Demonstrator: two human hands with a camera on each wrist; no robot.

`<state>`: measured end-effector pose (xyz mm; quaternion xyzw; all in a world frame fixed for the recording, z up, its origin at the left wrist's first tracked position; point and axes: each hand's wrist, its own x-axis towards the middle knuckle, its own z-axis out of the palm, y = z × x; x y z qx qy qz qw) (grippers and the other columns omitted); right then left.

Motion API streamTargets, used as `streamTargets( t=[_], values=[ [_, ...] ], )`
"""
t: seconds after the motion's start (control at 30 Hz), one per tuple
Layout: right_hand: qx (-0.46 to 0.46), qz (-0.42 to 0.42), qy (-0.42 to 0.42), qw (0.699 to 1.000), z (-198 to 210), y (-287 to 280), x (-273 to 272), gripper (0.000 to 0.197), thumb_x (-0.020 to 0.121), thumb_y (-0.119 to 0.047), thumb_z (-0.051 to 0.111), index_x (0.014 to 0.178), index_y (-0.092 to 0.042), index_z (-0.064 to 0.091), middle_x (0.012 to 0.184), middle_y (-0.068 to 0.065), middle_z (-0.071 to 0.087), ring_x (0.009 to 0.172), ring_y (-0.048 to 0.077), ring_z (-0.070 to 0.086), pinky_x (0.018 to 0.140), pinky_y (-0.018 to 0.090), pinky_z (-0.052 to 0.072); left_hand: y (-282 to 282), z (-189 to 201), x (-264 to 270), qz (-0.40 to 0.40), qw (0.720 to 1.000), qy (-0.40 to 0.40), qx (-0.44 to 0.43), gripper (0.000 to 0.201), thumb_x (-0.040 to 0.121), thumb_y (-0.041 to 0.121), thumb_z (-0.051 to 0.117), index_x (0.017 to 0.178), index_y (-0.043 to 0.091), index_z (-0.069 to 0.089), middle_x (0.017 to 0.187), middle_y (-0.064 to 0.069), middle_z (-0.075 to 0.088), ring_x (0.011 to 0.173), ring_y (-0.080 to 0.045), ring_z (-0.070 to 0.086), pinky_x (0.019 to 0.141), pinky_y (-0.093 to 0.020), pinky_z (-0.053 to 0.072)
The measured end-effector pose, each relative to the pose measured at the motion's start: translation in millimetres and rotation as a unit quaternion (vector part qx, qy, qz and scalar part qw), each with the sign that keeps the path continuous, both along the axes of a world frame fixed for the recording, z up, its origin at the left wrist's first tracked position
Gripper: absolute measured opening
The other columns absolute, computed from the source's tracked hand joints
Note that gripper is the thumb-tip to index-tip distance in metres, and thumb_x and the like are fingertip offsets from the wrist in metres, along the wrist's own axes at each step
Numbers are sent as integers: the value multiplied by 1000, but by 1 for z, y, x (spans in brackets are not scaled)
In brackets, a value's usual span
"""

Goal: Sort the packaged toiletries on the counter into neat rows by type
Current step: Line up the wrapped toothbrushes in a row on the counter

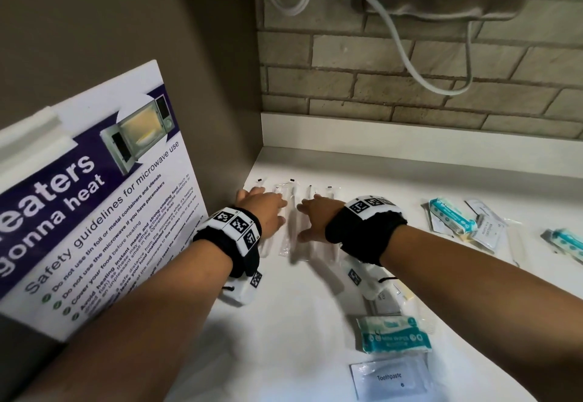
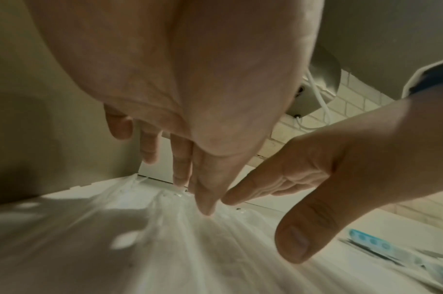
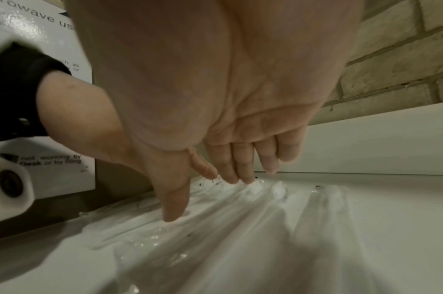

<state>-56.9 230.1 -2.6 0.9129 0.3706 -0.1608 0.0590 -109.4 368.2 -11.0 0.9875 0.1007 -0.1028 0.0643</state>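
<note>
Several long clear-wrapped packets (image 1: 291, 212) lie side by side on the white counter (image 1: 299, 322) near the left wall. My left hand (image 1: 265, 209) rests flat on the left ones, fingers straight (image 2: 180, 171). My right hand (image 1: 315, 215) lies flat on the right ones, fingers straight (image 3: 240, 167), thumb spread toward the left hand. Neither hand grips anything. Teal wet-wipe packs (image 1: 392, 335) and a white toothpaste sachet (image 1: 391, 378) lie near the front right.
A microwave safety poster (image 1: 94, 196) leans against the left wall. More teal and clear packets (image 1: 467, 221) are scattered at the right. A brick wall (image 1: 410, 64) with a hanging white cable (image 1: 403, 48) stands behind the counter.
</note>
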Motion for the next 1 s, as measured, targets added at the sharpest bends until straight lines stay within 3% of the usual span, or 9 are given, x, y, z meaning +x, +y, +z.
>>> streamTargets(
  t=[0.07,0.27,0.6,0.77,0.87,1.0],
  values=[
    [-6,7,-1,1000,-1,6,-3,69,88,-48,59,143,-11,39,148,7,43,140,28,33,110,41,35,7,-5,-1,29,1000,11,0,45,93,41,53,137,34,49,146,3,46,142,-23,22,107,-39,19],
    [-47,20,8,999,-7,17,-9,62,85,-47,61,134,-10,52,137,7,53,135,30,40,105,41,41,6,-7,-6,7,999,22,24,47,96,37,51,142,29,45,150,4,43,147,-22,17,115,-43,14],
    [-40,3,8,999,-12,21,-6,65,83,-49,62,135,-11,51,141,6,49,135,29,39,105,41,42,13,-9,2,18,1000,15,20,46,95,38,53,139,30,48,148,8,45,144,-21,22,111,-42,16],
    [-38,-7,14,999,-14,23,-6,61,79,-49,63,127,-13,57,131,6,56,123,27,51,96,41,49,14,-10,2,19,1000,14,16,47,95,39,52,141,31,46,149,7,44,144,-20,21,111,-41,15],
    [-27,-10,18,999,-13,20,-6,57,80,-47,64,126,-14,58,130,5,57,124,26,50,97,38,48,13,-9,2,16,1000,10,15,47,96,38,51,142,31,45,149,7,43,144,-20,22,111,-40,15],
    [-20,-5,25,999,-12,18,-6,52,82,-45,64,123,-14,60,124,4,60,119,25,52,88,35,47,13,-8,3,15,1000,17,13,47,96,39,51,143,32,44,151,6,41,145,-21,20,112,-40,14]
  ],
)
